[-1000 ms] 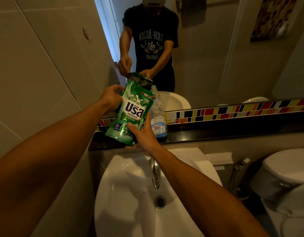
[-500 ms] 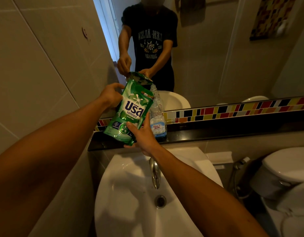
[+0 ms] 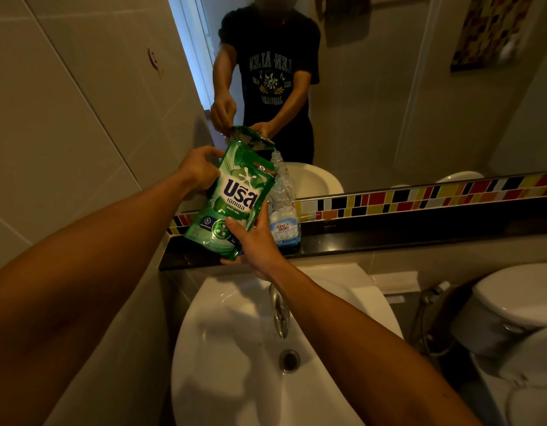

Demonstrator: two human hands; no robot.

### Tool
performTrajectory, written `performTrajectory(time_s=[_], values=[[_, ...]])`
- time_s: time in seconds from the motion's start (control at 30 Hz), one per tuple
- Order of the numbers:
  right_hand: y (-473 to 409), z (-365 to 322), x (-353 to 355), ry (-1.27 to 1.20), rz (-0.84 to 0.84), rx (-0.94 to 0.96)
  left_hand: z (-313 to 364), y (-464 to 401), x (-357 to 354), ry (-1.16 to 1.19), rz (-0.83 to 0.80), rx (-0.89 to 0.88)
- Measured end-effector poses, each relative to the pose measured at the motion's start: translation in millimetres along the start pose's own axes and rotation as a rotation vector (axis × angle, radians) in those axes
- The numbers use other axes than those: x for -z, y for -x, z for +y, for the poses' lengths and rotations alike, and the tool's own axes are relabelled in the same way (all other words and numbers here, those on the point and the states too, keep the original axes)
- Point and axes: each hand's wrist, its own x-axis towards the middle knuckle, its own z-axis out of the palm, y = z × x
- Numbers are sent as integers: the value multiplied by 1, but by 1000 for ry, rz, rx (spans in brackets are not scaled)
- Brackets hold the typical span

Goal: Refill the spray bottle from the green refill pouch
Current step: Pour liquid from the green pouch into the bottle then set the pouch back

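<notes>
A: What's been altered vs. 1 s ago?

B: Very little. The green refill pouch (image 3: 232,201) is seen tipped a bit further to the right, its top corner brought slightly closer over the neck of the spray bottle (image 3: 283,207).

A: And the hands?

B: The left hand (image 3: 198,172) has been kept on the pouch's upper left edge, approx. the same grip, shifted a touch w/ the tilt. The right hand (image 3: 253,241) is still clamped under the lower right corner; no regrip is seen.

A: Liquid level in the bottle?

B: Can't be told; any change is too small to be made out.
</notes>
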Motion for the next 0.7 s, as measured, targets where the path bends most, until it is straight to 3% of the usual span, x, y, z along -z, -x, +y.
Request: performTrajectory(time_s=[0.7], values=[[4, -2, -10, -33, -7, 16, 10, 5, 10, -33, -20, -8]])
